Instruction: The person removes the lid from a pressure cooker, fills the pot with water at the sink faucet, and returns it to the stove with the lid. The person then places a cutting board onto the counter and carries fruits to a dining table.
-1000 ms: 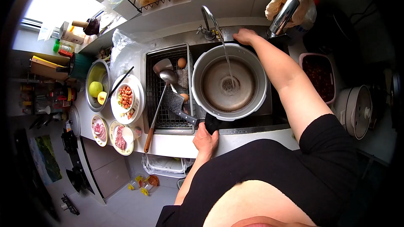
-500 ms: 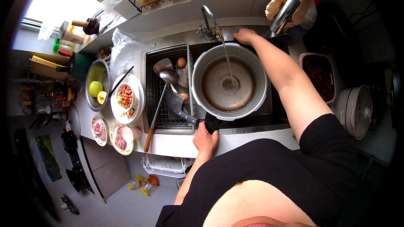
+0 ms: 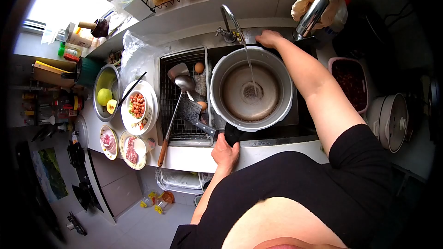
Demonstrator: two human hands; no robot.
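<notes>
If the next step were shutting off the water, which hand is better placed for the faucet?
Right, most likely: the right hand is beyond the metal pot, near the faucet, while the left hand is on the near side, at the black handle, with the pot in between.

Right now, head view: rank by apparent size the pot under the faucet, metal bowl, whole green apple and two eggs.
1. Pot
2. Metal bowl
3. Whole green apple
4. Upper egg and lower egg: unranked between them; they look alike and the lower is partly covered.
</notes>
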